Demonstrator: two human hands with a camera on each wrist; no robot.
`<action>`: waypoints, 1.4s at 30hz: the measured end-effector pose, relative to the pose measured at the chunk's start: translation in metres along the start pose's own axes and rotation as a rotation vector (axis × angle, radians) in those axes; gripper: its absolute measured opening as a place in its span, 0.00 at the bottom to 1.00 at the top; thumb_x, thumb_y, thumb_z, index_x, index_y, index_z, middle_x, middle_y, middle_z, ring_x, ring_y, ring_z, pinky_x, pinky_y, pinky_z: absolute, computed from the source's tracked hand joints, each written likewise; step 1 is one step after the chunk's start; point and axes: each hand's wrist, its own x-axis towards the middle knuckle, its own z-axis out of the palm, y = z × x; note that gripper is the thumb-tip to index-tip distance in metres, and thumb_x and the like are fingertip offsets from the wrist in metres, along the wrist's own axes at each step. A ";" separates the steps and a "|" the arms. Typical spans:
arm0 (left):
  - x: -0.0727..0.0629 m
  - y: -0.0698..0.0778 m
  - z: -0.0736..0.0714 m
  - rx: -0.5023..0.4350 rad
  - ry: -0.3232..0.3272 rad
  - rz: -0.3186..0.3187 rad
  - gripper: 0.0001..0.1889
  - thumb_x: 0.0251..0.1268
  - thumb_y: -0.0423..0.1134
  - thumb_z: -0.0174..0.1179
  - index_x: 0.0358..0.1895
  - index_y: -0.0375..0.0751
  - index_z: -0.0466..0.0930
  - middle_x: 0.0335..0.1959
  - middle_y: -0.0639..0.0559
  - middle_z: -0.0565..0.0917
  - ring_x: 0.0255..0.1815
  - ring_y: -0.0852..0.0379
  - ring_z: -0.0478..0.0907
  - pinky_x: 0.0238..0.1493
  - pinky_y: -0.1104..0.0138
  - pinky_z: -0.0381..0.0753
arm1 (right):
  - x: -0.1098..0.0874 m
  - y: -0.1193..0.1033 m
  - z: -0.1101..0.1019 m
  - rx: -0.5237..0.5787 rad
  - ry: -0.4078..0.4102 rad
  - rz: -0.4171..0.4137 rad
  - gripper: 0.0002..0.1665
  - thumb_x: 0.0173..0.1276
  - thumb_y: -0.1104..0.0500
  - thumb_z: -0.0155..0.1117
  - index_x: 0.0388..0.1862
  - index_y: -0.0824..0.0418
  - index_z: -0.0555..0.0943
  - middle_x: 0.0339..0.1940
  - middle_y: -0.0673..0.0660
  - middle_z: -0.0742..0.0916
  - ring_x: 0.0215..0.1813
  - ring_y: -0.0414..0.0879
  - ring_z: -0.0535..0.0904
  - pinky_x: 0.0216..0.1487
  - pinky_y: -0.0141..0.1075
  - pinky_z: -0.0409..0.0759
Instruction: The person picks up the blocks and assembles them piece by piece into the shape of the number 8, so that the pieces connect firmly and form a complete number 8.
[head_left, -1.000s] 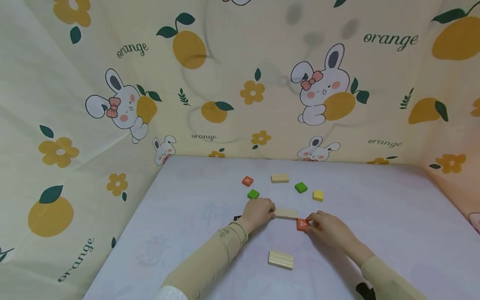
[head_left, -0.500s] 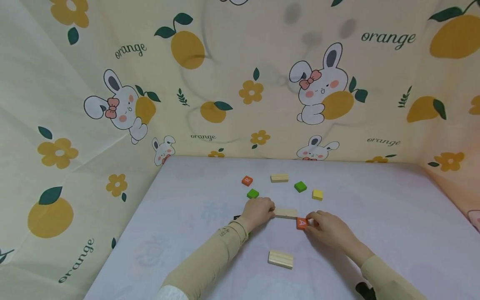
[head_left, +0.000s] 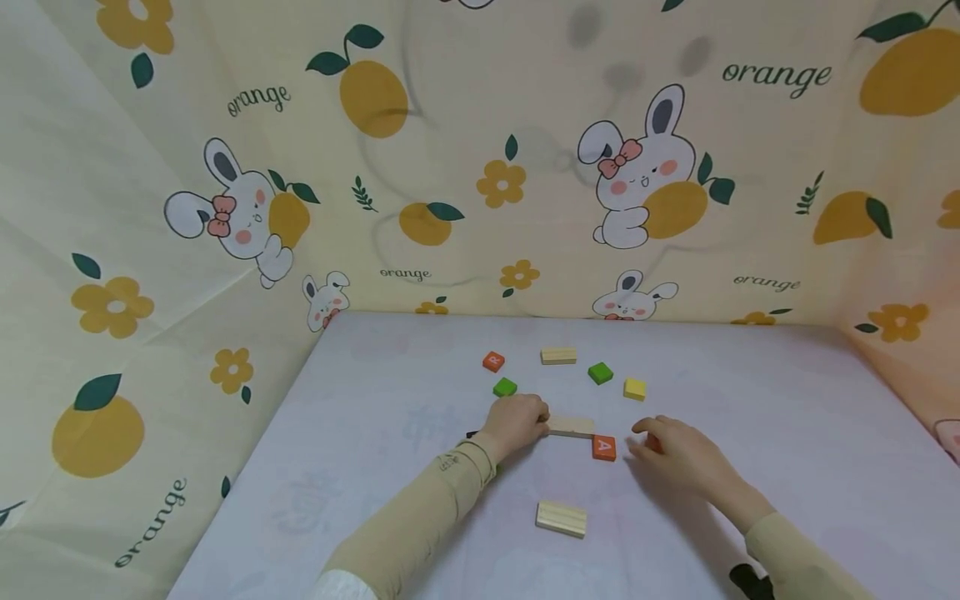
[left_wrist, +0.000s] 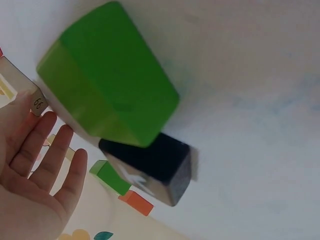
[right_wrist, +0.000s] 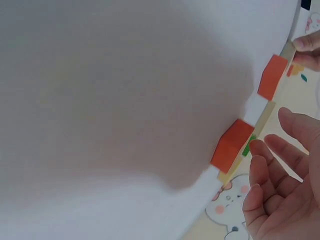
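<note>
My left hand (head_left: pixel 517 427) pinches the left end of a plain wooden plank (head_left: pixel 572 427) lying on the table. At the plank's right end lies a red block with a white letter A (head_left: pixel 603 448). My right hand (head_left: pixel 686 457) hovers just right of that block, apart from it, its fingers loosely bent. In the right wrist view a second red block (right_wrist: pixel 232 146) stands beside the right fingertips; in the head view the hand mostly hides it. Near the left wrist are a green block (left_wrist: pixel 107 75) and a black block with a white mark (left_wrist: pixel 155 165), both mostly covered by the arm from above.
Farther back lie a red R block (head_left: pixel 492 362), a green block (head_left: pixel 505 387), a wooden plank (head_left: pixel 558 357), another green block (head_left: pixel 600 372) and a yellow block (head_left: pixel 634 389). Nearer me is one more wooden plank (head_left: pixel 561 518). A printed cloth wall (head_left: pixel 450 167) closes the back.
My right hand has let go of the red A block and drawn a little to the right. The left hand and the plank stay where they were.
</note>
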 end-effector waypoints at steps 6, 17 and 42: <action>0.000 -0.001 0.000 -0.017 -0.006 -0.015 0.09 0.56 0.45 0.64 0.38 0.48 0.86 0.35 0.58 0.86 0.33 0.64 0.81 0.29 0.74 0.75 | -0.008 0.013 -0.008 0.049 -0.025 0.033 0.19 0.61 0.52 0.63 0.47 0.60 0.79 0.33 0.50 0.82 0.32 0.41 0.73 0.33 0.37 0.72; 0.000 0.000 0.001 -0.027 -0.027 -0.026 0.09 0.57 0.45 0.64 0.39 0.49 0.86 0.36 0.58 0.86 0.33 0.64 0.81 0.30 0.74 0.76 | -0.019 0.031 -0.015 0.058 -0.026 0.009 0.18 0.59 0.56 0.64 0.47 0.62 0.79 0.31 0.51 0.80 0.31 0.41 0.71 0.31 0.36 0.69; -0.001 -0.001 0.002 -0.060 0.001 -0.016 0.09 0.56 0.45 0.64 0.38 0.48 0.85 0.35 0.57 0.86 0.34 0.64 0.80 0.31 0.74 0.76 | -0.004 0.033 -0.011 0.032 -0.080 0.076 0.15 0.60 0.61 0.63 0.47 0.61 0.81 0.31 0.52 0.81 0.32 0.44 0.72 0.32 0.38 0.71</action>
